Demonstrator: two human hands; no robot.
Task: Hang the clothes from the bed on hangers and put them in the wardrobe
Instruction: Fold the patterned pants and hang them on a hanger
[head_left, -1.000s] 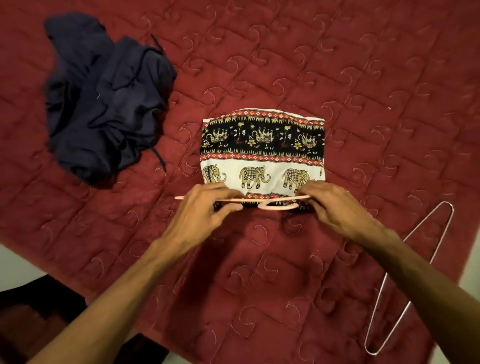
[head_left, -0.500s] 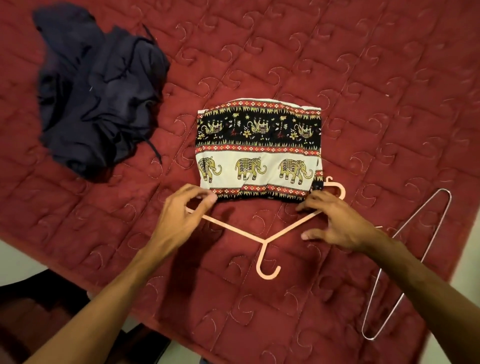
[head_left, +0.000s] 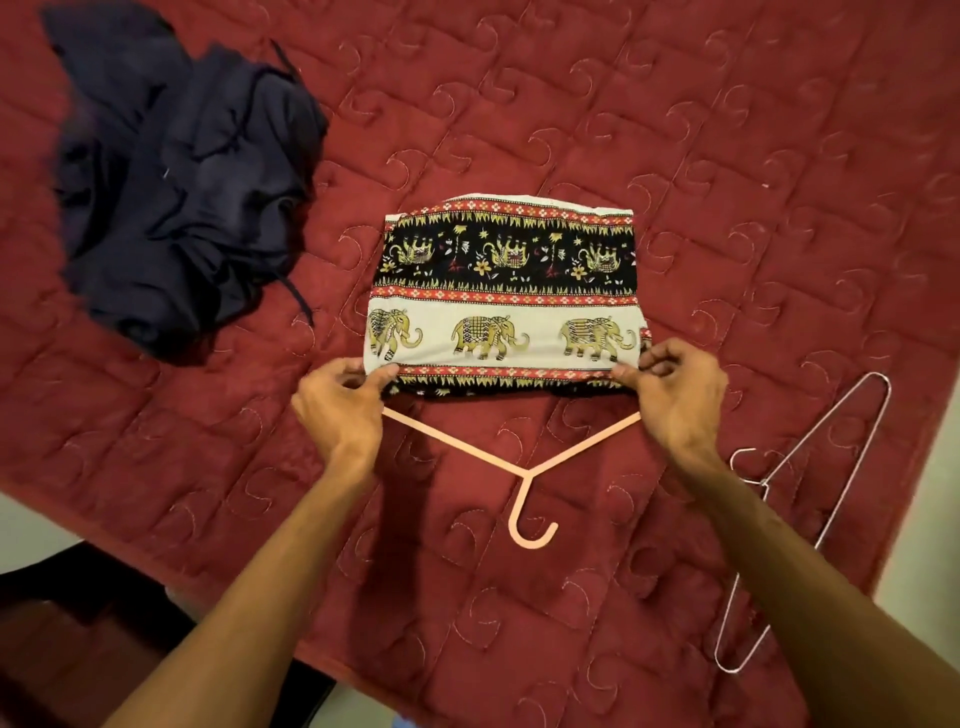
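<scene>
A folded elephant-print garment (head_left: 506, 291) lies flat in the middle of the red quilted bed (head_left: 727, 156). A pink plastic hanger (head_left: 530, 483) lies on the quilt with its hook toward me, and its bar end sits under the garment's near edge. My left hand (head_left: 340, 410) pinches the garment's near left corner. My right hand (head_left: 675, 395) pinches the near right corner. A crumpled dark navy garment (head_left: 176, 197) lies at the far left of the bed.
A thin wire hanger (head_left: 810, 514) lies on the quilt at the right, close to my right forearm. The bed's edge runs diagonally along the lower left, with pale floor and a dark piece of furniture (head_left: 78, 649) below it.
The pink hanger has gone from edge-on in both hands to flat on the quilt. Both hands have left it and now pinch the garment's near corners.
</scene>
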